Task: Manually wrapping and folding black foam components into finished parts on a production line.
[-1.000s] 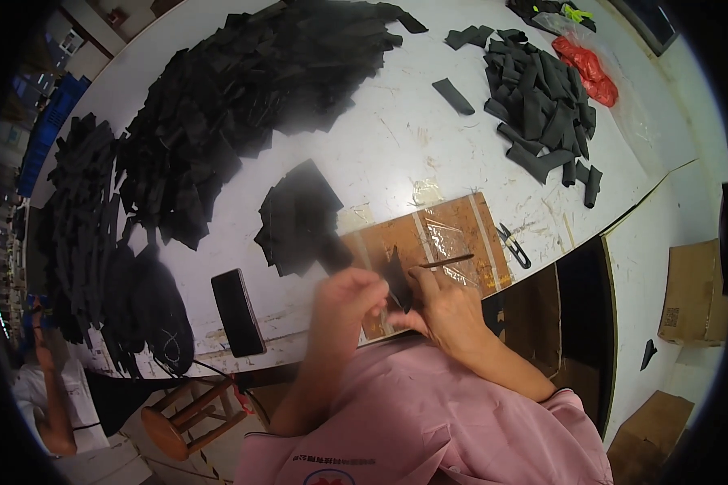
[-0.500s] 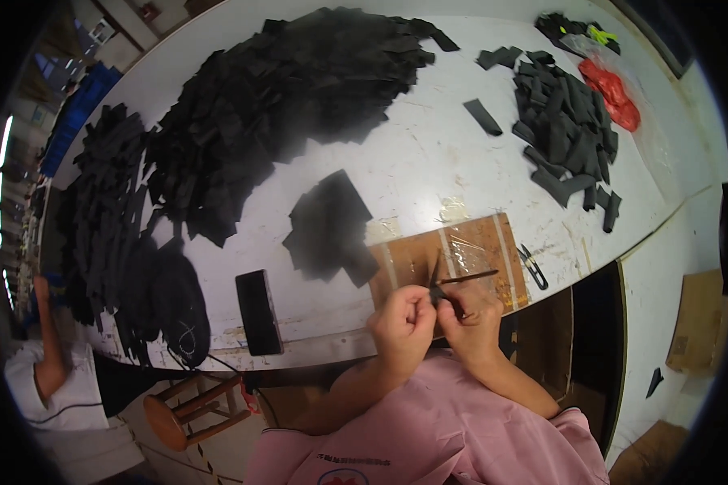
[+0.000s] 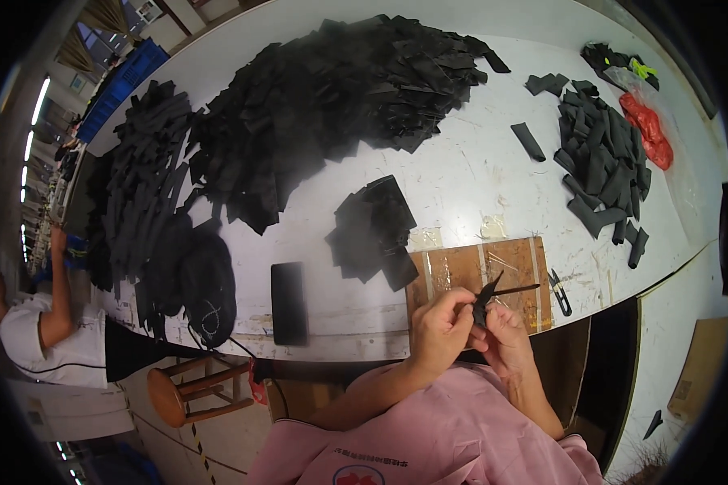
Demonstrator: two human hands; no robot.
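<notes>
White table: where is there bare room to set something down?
Widest: the white table, between the small black stack and the pile at right; one loose piece lies near that pile. A smaller patch lies between the phone and the cardboard. Crowded: the large black heap, the left strips, around the left hand and right hand.

Black fabric piece (image 3: 481,310) is folded narrow, upper end pointed, over the brown cardboard (image 3: 459,263); slender dark stick (image 3: 522,288) projects rightward over the cardboard's right half.

One wide view looks down from the head; the left hand (image 3: 443,327) and right hand (image 3: 507,335) are near, the white worktable (image 3: 461,190) beyond their grip.
</notes>
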